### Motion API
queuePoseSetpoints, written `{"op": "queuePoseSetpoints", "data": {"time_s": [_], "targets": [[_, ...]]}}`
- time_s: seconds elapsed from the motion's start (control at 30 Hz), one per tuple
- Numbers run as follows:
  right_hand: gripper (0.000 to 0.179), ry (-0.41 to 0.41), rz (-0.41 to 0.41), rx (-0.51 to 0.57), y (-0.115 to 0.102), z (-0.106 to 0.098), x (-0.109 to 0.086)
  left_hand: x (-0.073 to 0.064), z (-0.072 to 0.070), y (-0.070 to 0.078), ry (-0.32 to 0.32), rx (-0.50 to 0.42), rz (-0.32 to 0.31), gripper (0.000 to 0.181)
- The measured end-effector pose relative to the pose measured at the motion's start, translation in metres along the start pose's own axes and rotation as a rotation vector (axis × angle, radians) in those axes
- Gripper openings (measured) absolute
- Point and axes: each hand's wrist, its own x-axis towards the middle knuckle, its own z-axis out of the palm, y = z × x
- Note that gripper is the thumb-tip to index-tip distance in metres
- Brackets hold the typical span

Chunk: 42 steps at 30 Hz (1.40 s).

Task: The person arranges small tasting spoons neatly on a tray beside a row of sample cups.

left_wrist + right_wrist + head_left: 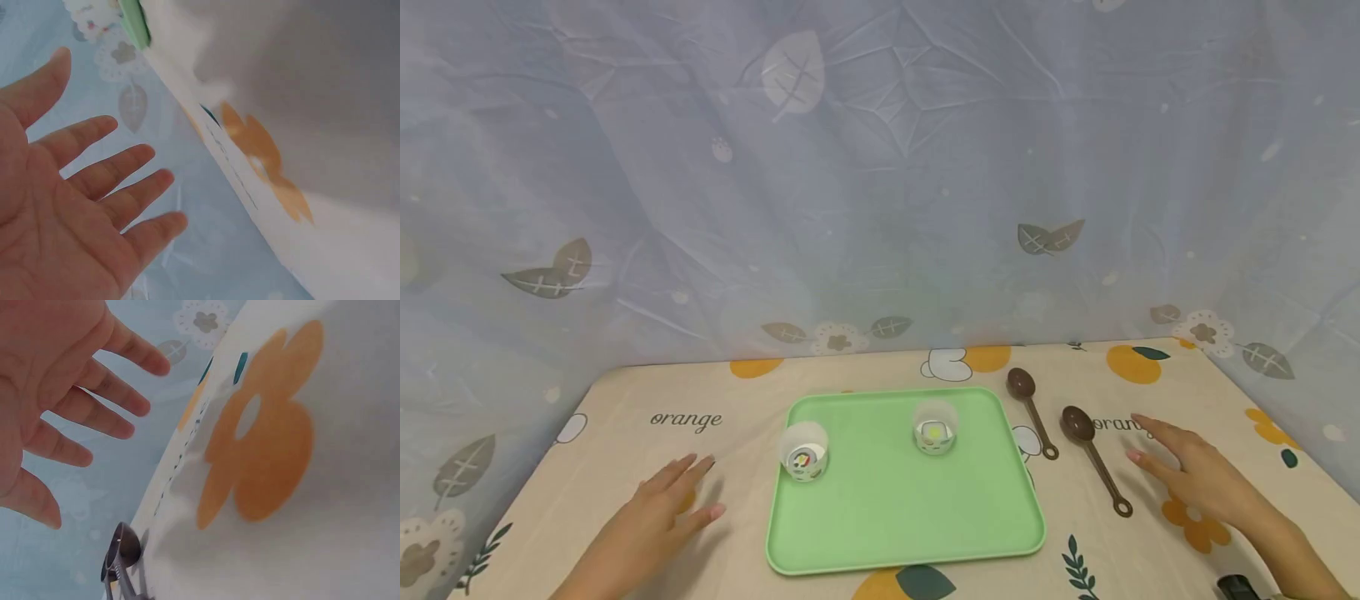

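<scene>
My left hand (651,521) hovers over the tablecloth left of the green tray, fingers spread and holding nothing; its bare palm (56,231) fills the left wrist view. On the other side, my right hand (1198,475) is held above the cloth with nothing in it, just right of two brown spoons. The nearer brown spoon (1096,458) lies closest to that hand; the farther brown spoon (1032,412) lies beside the tray. On the green tray (895,508) stand two small white patterned cups, a left cup (805,452) at the tray's left edge and a right cup (935,427) toward the back.
A cream tablecloth (737,467) printed with oranges, leaves and lettering covers the table. Behind it hangs a pale blue-grey curtain (880,208) with leaf prints. A dark object (1237,587) shows near the right wrist at the bottom edge.
</scene>
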Motion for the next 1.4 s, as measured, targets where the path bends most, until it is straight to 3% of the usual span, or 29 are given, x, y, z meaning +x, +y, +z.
{"op": "queuePoseSetpoints", "data": {"time_s": [0.3,0.5,0.7,1.17,1.4], "targets": [[0.053,0.032,-0.032,0.083,-0.012,0.0,0.002,0.012,0.005,0.02,-0.01,-0.171,-0.049,0.042],[0.047,0.033,-0.074,0.107,-0.019,0.003,0.002,0.019,0.012,0.032,-0.061,-0.329,-0.168,0.027],[0.043,0.032,-0.127,0.107,-0.027,0.004,0.002,0.023,0.019,0.042,-0.061,-0.384,-0.257,0.018],[0.039,0.011,-0.167,0.16,-0.033,0.012,0.004,0.031,0.03,0.043,-0.181,-0.557,-0.428,0.012],[0.028,-0.017,-0.207,0.204,-0.033,0.007,0.009,0.034,0.034,0.044,-0.241,-0.591,-0.465,0.012]]}}
